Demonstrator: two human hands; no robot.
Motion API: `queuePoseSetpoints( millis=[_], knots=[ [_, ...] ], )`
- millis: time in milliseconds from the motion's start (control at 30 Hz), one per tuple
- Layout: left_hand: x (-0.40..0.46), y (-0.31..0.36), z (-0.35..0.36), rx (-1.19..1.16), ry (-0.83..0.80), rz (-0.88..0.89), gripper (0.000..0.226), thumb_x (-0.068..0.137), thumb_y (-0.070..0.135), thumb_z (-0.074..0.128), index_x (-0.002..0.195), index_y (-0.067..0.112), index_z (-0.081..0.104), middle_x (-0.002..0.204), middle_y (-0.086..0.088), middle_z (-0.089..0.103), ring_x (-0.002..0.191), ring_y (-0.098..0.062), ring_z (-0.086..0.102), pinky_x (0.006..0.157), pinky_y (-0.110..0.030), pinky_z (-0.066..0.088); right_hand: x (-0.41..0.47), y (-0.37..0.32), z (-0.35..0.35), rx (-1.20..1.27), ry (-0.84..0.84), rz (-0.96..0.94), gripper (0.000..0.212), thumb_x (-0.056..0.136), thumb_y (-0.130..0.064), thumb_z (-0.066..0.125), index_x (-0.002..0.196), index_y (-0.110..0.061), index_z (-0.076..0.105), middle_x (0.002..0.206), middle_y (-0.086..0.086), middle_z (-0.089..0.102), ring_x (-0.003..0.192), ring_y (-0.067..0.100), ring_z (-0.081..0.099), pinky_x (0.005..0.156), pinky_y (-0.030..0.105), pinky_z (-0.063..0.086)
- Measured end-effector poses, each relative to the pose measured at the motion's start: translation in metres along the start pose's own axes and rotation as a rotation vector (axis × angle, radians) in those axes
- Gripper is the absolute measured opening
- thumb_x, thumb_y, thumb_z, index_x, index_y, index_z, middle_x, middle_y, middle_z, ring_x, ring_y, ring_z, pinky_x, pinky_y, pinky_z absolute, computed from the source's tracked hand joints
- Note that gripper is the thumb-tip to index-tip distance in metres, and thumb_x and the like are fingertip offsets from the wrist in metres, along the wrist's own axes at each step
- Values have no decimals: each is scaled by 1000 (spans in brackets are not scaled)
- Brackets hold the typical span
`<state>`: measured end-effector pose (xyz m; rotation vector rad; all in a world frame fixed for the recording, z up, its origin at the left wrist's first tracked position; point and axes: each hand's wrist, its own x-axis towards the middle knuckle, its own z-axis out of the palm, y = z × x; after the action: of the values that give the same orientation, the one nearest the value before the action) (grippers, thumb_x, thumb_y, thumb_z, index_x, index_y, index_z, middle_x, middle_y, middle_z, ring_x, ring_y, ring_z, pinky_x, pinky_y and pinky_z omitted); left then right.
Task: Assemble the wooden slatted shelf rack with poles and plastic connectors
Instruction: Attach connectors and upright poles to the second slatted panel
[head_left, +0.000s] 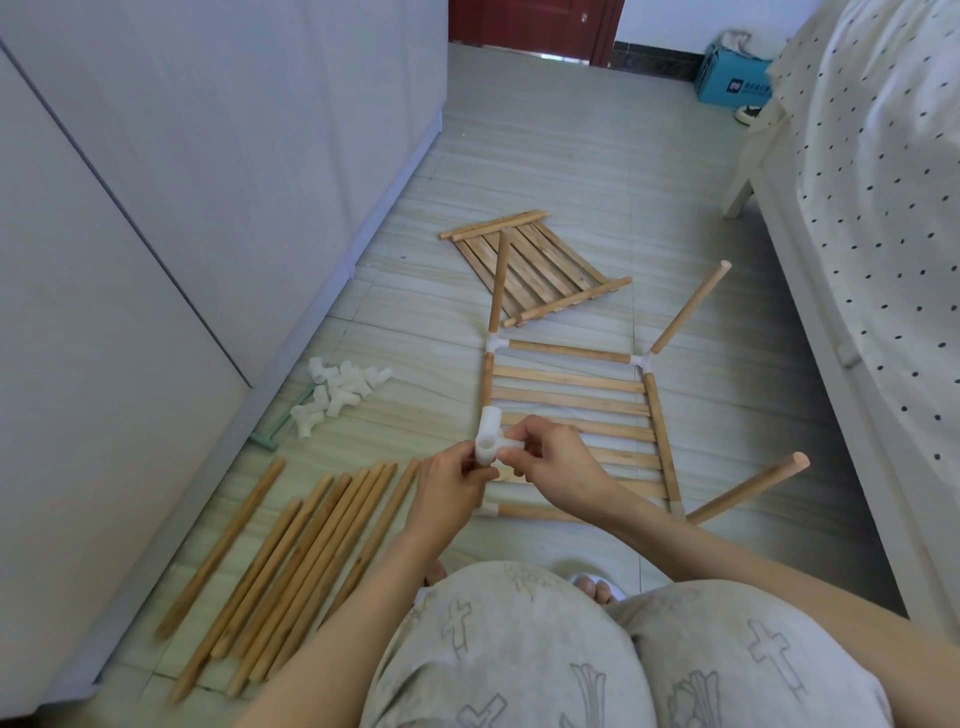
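A white plastic connector is held above the near left corner of a slatted wooden shelf lying on the floor. My left hand grips the connector's lower part, and my right hand pinches its side socket. The shelf has white connectors at its far corners with upright poles rising from them; another pole slants up at the near right corner. A second slatted shelf lies farther back. Several loose poles lie on the floor at the left, with a pile of white connectors beyond them.
A grey wardrobe runs along the left. A bed with a dotted cover fills the right side. A small green tool lies by the connector pile. A blue box stands near the dark red door at the back.
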<state>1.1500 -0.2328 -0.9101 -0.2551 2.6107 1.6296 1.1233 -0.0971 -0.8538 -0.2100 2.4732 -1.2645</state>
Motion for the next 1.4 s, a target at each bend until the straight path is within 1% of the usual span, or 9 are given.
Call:
queuePoseSetpoints(
  millis=[433,567,667,767,900,967,1067,1167,1400],
  knots=[
    [-4,5,3,-22,-34,-15,12,83,4,63,92,5,69,82,-9,71,83,-22,65,76,-36,48,-12,-1,-9,83,-45,-14,3,90,-9,58,90,-11,56,86,12,62,75,19,54,76,37,47],
    [-2,4,4,-57,-56,-26,4,82,2,63,81,5,65,77,-14,71,86,-26,67,81,-35,49,-4,-38,-39,297,26,-153,8,90,-7,58,85,-14,58,71,2,57,61,6,53,62,18,46],
    [-1,4,2,-35,-101,-18,12,80,1,65,76,11,61,81,-13,72,90,-24,67,86,-36,49,9,-58,-57,168,103,-176,7,89,-13,62,89,-13,54,76,1,58,64,10,53,66,22,45],
    [3,0,-1,-6,-100,-33,5,79,4,68,82,4,64,83,-13,72,93,-28,65,86,-39,48,4,-44,-45,-72,52,-155,13,86,-10,62,90,-18,54,93,4,59,76,13,52,71,22,43],
    [7,0,-1,-188,-107,-107,30,87,-7,53,104,16,62,104,-6,66,103,-24,62,94,-40,48,-5,-25,-44,101,147,-78,21,81,1,62,87,-19,58,93,1,59,74,15,57,68,22,46],
    [5,4,-5,-350,10,-198,29,94,-1,46,118,10,58,112,-8,62,94,-18,61,84,-33,51,-9,-19,-43,213,145,-25,20,81,2,63,89,-16,61,92,2,60,75,14,59,68,19,50],
    [4,18,-19,-495,107,-229,22,101,19,39,109,15,59,101,-4,68,81,-12,59,65,-24,45,-14,-15,-37,311,99,12,12,85,-2,63,92,-11,65,89,4,64,72,9,60,67,13,50],
    [5,37,-31,-439,27,-140,22,100,29,42,105,23,62,91,8,70,76,-7,58,62,-20,44,-14,-17,-34,330,62,25,9,89,-2,59,92,-5,68,96,14,67,73,13,61,82,25,54],
    [2,55,-39,-373,-99,64,14,88,7,61,96,17,68,62,13,65,54,1,53,58,-12,45,-12,-20,-32,390,75,38,20,84,8,58,98,-5,54,89,2,57,73,16,60,64,13,52]
  ],
)
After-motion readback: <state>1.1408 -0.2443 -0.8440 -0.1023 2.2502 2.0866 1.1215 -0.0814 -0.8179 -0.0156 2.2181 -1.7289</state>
